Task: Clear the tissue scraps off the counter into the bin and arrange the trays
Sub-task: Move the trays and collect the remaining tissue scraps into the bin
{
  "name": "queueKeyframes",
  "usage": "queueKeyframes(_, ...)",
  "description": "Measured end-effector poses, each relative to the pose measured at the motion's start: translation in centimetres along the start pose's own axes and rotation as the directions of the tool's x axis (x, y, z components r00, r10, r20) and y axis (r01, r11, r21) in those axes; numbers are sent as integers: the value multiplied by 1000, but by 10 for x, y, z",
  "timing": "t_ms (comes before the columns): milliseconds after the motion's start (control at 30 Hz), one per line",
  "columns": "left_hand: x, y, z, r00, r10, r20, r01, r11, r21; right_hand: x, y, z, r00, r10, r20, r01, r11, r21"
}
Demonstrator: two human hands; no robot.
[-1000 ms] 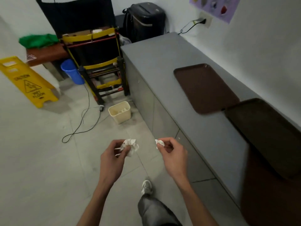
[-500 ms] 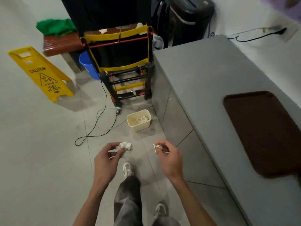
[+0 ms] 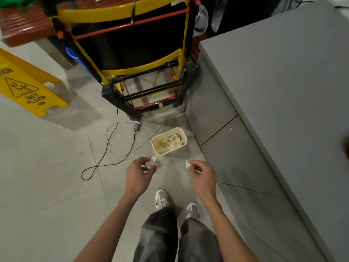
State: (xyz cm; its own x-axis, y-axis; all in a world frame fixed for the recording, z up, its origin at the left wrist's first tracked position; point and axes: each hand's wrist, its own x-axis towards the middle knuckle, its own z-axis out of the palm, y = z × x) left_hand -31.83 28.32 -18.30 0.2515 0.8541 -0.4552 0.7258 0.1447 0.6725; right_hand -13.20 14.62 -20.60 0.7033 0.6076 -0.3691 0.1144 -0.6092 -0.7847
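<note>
A small cream bin (image 3: 181, 131) stands on the floor beside the grey counter (image 3: 287, 76), with crumpled tissue inside it. My left hand (image 3: 138, 173) grips a white tissue wad (image 3: 155, 161) just below the bin's near edge. My right hand (image 3: 203, 173) pinches a small tissue scrap (image 3: 187, 164) at the same height, a little to the right of the bin. Only a dark sliver of a brown tray (image 3: 346, 146) shows at the right edge.
A yellow and black cart (image 3: 132, 59) stands beyond the bin against the counter's end. A yellow wet-floor sign (image 3: 26, 87) lies at the left. A black cable (image 3: 109, 148) loops over the tiles left of the bin. My feet (image 3: 161, 199) are below my hands.
I have walked closer to the bin and looked further down. Both hands, still holding their tissue, are now just short of the bin. The trays have slid out of view to the right.
</note>
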Motion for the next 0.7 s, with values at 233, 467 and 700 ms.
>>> queueKeyframes(233, 138, -75, 79, 1000, 3, -14, -1, 985, 173, 127, 83, 95, 998, -27, 64, 38, 983, -181)
queueKeyframes(467, 247, -135, 163, 996, 86, 18, -88, 961, 262, 251, 163, 179, 963, -111, 247, 219, 856, -468)
queueKeyframes(700, 324, -169, 228, 971, -50, 232, -65, 883, 465, 317, 185, 224, 856, 46, 514, 374, 631, -679)
